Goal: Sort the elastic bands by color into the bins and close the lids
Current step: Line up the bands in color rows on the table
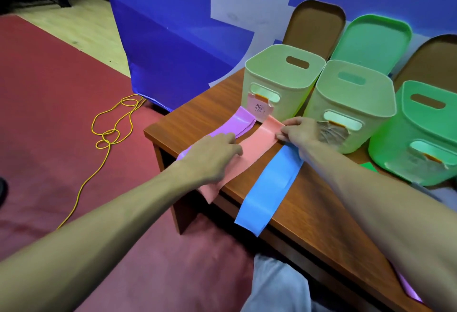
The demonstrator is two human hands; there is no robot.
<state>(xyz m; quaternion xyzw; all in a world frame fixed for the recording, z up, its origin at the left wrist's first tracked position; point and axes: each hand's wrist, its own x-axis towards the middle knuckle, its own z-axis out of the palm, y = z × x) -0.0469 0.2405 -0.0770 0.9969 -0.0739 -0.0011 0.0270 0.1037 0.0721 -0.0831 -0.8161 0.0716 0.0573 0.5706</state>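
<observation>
At the near corner of the wooden table (321, 217), three elastic bands lie side by side: a purple band (238, 123), a pink band (257, 146) and a blue band (270, 183). The person's left hand (212, 154) rests flat on the pink band close to the table's edge, fingers fairly straight, probably pinning the strip so it cannot slide off. The right hand (300, 133) pinches the pink band's far end between thumb and fingertips, apparently to lift or fold it for its bin. The hands are apart, one mid-strip and one at the far end.

Both the pink and blue bands hang past the front edge, so a careless tug could drag them to the floor. Just behind stand the left bin (282, 76), middle bin (351, 99) and right bin (425, 136), all open-topped, their lids (371, 39) leaning against the blue backdrop (173, 39). The bins crowd together, so the open room is above their rims.
</observation>
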